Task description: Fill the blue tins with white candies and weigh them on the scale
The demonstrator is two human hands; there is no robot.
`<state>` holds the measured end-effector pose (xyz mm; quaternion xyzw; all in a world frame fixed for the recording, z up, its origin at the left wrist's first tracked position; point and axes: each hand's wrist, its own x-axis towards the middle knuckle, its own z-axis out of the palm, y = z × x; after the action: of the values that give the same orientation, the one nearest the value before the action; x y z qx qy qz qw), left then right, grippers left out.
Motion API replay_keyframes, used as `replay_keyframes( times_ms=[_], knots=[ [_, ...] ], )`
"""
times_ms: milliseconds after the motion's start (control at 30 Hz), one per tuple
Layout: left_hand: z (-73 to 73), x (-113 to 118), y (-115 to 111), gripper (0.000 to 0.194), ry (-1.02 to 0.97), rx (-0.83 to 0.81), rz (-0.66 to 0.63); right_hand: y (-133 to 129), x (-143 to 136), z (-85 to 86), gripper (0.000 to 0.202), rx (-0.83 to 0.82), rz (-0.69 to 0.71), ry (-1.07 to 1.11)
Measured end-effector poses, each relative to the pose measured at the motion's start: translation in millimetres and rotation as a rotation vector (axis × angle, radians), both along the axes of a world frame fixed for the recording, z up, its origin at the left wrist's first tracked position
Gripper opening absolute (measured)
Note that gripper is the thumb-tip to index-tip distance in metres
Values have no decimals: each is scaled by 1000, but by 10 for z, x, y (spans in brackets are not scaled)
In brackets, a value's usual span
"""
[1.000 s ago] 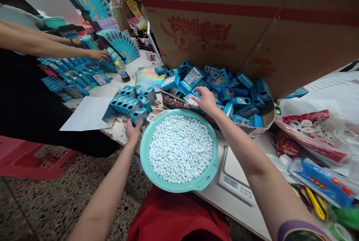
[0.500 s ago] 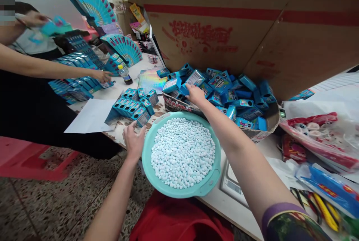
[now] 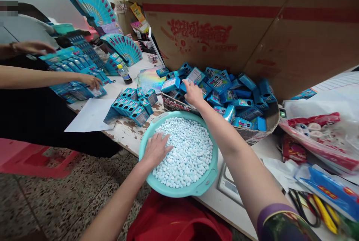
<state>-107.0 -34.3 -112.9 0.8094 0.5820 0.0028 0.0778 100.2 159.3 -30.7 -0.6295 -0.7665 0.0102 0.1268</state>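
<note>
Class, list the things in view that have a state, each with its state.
Left hand: open, on the white pieces.
White pieces: loose, heaped.
Basin: open, well filled.
Right hand: over the carton; grip unclear.
Carton: open, filled.
Blue boxes: jumbled.
Bottle: capped, part full.

Your counter (image 3: 214,196) is white, its paint worn to brown patches along the near edge left of the basin (image 3: 206,186); that basin juts past the edge, and you cannot tell here whether the counter bears it. Near the left end, rows of blue packs (image 3: 74,93) lie behind a white sheet (image 3: 85,115) at the near edge. Just right of the sheet you have clustered small boxes (image 3: 127,105), with a yellow-capped bottle (image 3: 125,75) and a shiny sheet (image 3: 150,82) farther back. The filled carton (image 3: 179,104) sits toward the far edge; a scale (image 3: 228,186) lies by the near edge, and a yellow-handled tool (image 3: 324,213) toward the right end.
</note>
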Motion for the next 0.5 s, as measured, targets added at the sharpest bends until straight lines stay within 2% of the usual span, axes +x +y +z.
replay_keyframes(
  times_ms=[67,133,233,300,367,433,500],
  knots=[
    [30,-2,2,47,13,-36,-28,-111,141,92,67,46,-44,95],
    [50,-1,2,46,11,-55,-45,-319,374,162,62,144,-85,319],
    [46,-15,16,45,-8,-54,-42,-914,815,124,61,276,-150,832],
    [41,-36,39,46,-32,-52,-43,-1505,1071,-31,66,271,-231,1219],
    [48,-46,50,46,-82,-34,-39,-2187,1230,-271,63,259,-319,1528],
    [68,-12,14,47,-183,23,-31,-2873,1279,-542,58,270,-468,1684],
    [87,90,-94,50,-321,106,-79,-3482,1253,-790,57,188,-605,1758]
  ],
)
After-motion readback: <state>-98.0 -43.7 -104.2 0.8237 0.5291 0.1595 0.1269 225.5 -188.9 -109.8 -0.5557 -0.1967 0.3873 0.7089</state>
